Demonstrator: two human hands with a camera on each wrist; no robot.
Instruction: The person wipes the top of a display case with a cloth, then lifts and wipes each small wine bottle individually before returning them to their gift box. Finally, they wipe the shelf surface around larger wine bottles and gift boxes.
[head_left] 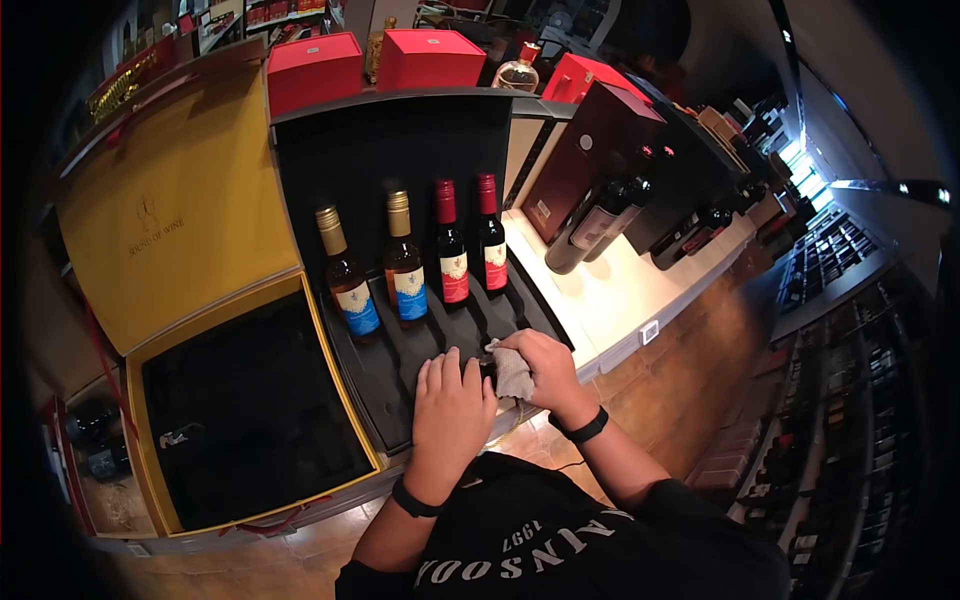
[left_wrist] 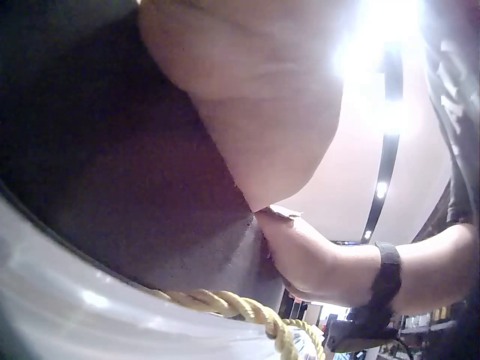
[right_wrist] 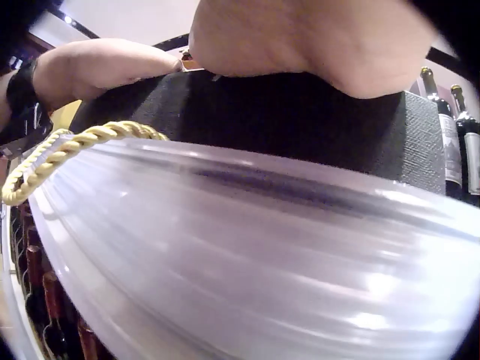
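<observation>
A crumpled grey cloth (head_left: 514,374) is gripped in my right hand (head_left: 548,368), over the near right corner of a black box insert (head_left: 372,385). Beside it my left hand (head_left: 450,408) rests on the insert's near edge, fingers extended forward. Something dark shows between the two hands, mostly hidden by them. In the insert's slots lie two gold-capped bottles with blue labels, one at the left (head_left: 345,275) and one beside it (head_left: 403,260). Right of these are two red-capped bottles with red labels, a nearer one (head_left: 451,245) and a farther one (head_left: 491,235).
The black lid (head_left: 395,135) stands up behind the bottles. At left is an open yellow box (head_left: 365,450) with its lid (head_left: 190,200) raised. Dark wine bottles (head_left: 590,235) stand right, near a brown box (head_left: 590,150). A twisted gold cord (right_wrist: 90,139) hangs at the front.
</observation>
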